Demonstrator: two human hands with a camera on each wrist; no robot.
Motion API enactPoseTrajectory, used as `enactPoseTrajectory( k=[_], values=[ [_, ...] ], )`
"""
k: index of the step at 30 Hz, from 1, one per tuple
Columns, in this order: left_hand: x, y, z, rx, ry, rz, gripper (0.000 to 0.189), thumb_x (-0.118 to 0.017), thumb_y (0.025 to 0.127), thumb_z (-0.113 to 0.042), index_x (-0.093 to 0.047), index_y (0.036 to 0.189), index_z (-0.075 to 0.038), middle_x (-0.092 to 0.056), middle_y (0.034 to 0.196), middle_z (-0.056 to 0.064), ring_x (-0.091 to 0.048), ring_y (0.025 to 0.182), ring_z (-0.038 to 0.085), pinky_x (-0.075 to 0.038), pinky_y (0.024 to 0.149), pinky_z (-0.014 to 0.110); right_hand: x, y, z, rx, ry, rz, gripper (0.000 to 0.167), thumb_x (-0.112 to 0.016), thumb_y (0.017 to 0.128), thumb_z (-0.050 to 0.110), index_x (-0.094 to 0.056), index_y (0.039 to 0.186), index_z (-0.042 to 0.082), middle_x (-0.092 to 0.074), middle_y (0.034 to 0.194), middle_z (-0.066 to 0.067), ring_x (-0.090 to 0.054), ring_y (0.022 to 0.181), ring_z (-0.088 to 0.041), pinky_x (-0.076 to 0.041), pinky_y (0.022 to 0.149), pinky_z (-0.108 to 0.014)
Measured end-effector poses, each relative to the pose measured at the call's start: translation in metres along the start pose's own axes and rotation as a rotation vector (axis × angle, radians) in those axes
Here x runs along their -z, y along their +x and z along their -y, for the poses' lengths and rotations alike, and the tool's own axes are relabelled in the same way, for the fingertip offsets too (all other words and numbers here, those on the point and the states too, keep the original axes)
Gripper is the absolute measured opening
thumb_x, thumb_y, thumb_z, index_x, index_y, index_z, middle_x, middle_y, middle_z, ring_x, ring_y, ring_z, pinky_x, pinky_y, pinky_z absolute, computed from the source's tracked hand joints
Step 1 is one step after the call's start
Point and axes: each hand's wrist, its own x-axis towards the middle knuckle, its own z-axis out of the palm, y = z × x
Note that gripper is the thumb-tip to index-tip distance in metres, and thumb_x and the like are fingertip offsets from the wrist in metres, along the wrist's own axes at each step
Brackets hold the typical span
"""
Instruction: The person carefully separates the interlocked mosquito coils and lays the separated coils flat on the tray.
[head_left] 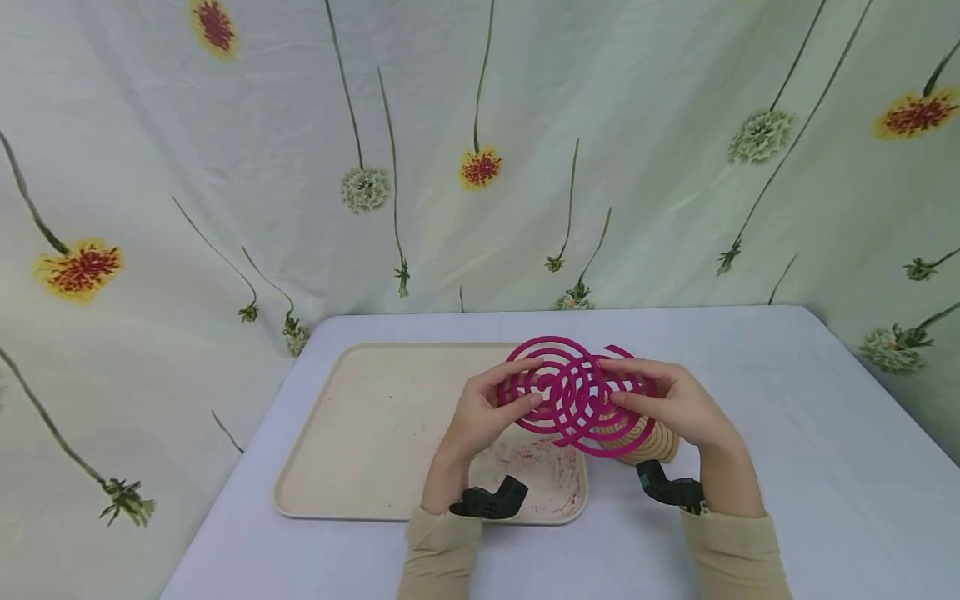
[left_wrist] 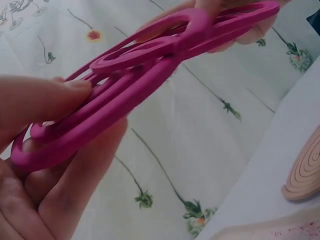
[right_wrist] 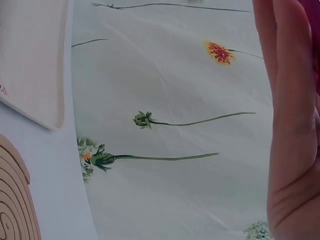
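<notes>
Two magenta mosquito coils overlap and look interlaced above the table, at the tray's right end in the head view. My left hand [head_left: 480, 412] pinches the left coil [head_left: 551, 339] between thumb and fingers. The right hand [head_left: 690, 406] pinches the right coil [head_left: 600, 452] in the same way. Close up in the left wrist view, the magenta rings [left_wrist: 125, 107] tilt and cross one another between both hands. Mostly the back edge of the right hand [right_wrist: 295, 115] shows in the right wrist view, and its fingertips are hidden there.
A beige tray [head_left: 390, 417] lies on the white table, with reddish crumbs near its right end. Tan coils [head_left: 663, 446] lie beside the tray, partly behind the magenta ones. A flower-print cloth [head_left: 645, 167] hangs behind the table. Dark devices [head_left: 491, 500] sit on both wrists.
</notes>
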Motion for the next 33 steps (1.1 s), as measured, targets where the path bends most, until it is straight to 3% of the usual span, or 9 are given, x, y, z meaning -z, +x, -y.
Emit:
enactPoseTrajectory(
  k=[4, 10, 14, 16, 20, 24, 26, 29, 33],
  values=[
    [-0.010, 0.004, 0.001, -0.018, -0.026, -0.143, 0.041, -0.065, 0.085, 0.002, -0.056, 0.126, 0.001, -0.059, 0.117, 0.019, -0.063, 0.100, 0.025, -0.054, 0.080, 0.037, -0.008, 0.004, 0.004, -0.012, 0.019, -0.117, 0.042, -0.065, 0.086, 0.002, -0.055, 0.126, -0.003, -0.053, 0.126, -0.022, -0.061, 0.100, -0.010, -0.055, 0.074, -0.031],
    [-0.025, 0.009, 0.003, -0.079, -0.091, -0.372, 0.042, -0.064, 0.086, 0.002, -0.055, 0.127, 0.003, -0.057, 0.117, 0.023, -0.062, 0.103, 0.026, -0.054, 0.079, 0.035, -0.023, 0.011, 0.007, -0.033, 0.121, -0.306, 0.042, -0.063, 0.088, 0.004, -0.055, 0.129, 0.001, -0.059, 0.120, 0.000, -0.063, 0.099, -0.008, -0.054, 0.076, -0.028],
    [-0.034, 0.011, 0.004, -0.126, -0.121, -0.487, 0.043, -0.064, 0.087, 0.000, -0.053, 0.129, 0.001, -0.058, 0.119, 0.021, -0.060, 0.107, 0.032, -0.053, 0.079, 0.036, -0.032, 0.018, 0.000, -0.025, 0.185, -0.424, 0.046, -0.066, 0.087, 0.009, -0.055, 0.131, 0.006, -0.056, 0.127, -0.007, -0.062, 0.104, -0.014, -0.053, 0.077, -0.029],
    [-0.038, 0.012, 0.005, -0.145, -0.127, -0.513, 0.045, -0.063, 0.088, -0.001, -0.051, 0.132, -0.001, -0.056, 0.121, 0.021, -0.059, 0.109, 0.032, -0.053, 0.080, 0.036, -0.033, 0.023, -0.020, 0.031, 0.248, -0.469, 0.046, -0.067, 0.086, 0.009, -0.055, 0.131, 0.007, -0.054, 0.130, -0.012, -0.061, 0.106, -0.019, -0.054, 0.076, -0.028],
    [-0.047, 0.013, 0.006, -0.146, -0.126, -0.482, 0.052, -0.058, 0.092, -0.005, -0.040, 0.141, -0.005, -0.049, 0.131, 0.017, -0.057, 0.113, 0.028, -0.052, 0.083, 0.038, -0.041, 0.029, -0.030, 0.090, 0.354, -0.568, 0.046, -0.067, 0.086, 0.006, -0.056, 0.130, 0.007, -0.055, 0.128, -0.013, -0.061, 0.108, -0.024, -0.054, 0.074, -0.028],
    [-0.052, 0.013, 0.006, -0.133, -0.153, -0.390, 0.060, -0.052, 0.096, -0.009, -0.023, 0.149, -0.012, -0.039, 0.140, 0.012, -0.053, 0.117, 0.029, -0.051, 0.085, 0.038, -0.053, 0.028, 0.007, 0.034, 0.358, -0.713, 0.044, -0.064, 0.087, 0.002, -0.055, 0.130, 0.004, -0.060, 0.120, -0.007, -0.062, 0.105, -0.019, -0.053, 0.077, -0.028],
    [-0.051, 0.013, 0.006, -0.135, -0.169, -0.345, 0.061, -0.051, 0.096, -0.009, -0.021, 0.149, -0.012, -0.037, 0.140, 0.014, -0.052, 0.118, 0.029, -0.051, 0.086, 0.036, -0.054, 0.027, 0.013, 0.016, 0.354, -0.721, 0.044, -0.063, 0.087, 0.001, -0.055, 0.130, 0.005, -0.060, 0.117, -0.005, -0.063, 0.104, -0.015, -0.053, 0.077, -0.027],
    [-0.042, 0.011, 0.004, -0.121, -0.177, -0.299, 0.055, -0.053, 0.095, -0.008, -0.030, 0.145, -0.008, -0.043, 0.132, 0.021, -0.057, 0.111, 0.025, -0.052, 0.084, 0.035, -0.046, 0.023, 0.014, -0.032, 0.303, -0.611, 0.046, -0.064, 0.088, 0.005, -0.052, 0.132, 0.006, -0.055, 0.121, -0.007, -0.061, 0.106, -0.015, -0.052, 0.079, -0.026],
    [-0.021, 0.006, 0.000, -0.048, -0.177, -0.262, 0.043, -0.054, 0.094, -0.008, -0.045, 0.136, -0.004, -0.054, 0.120, 0.024, -0.063, 0.099, 0.021, -0.054, 0.079, 0.037, -0.028, 0.013, 0.013, -0.061, 0.188, -0.338, 0.043, -0.064, 0.088, 0.003, -0.051, 0.128, -0.001, -0.053, 0.119, -0.010, -0.061, 0.101, -0.013, -0.053, 0.078, -0.028]
  ],
)
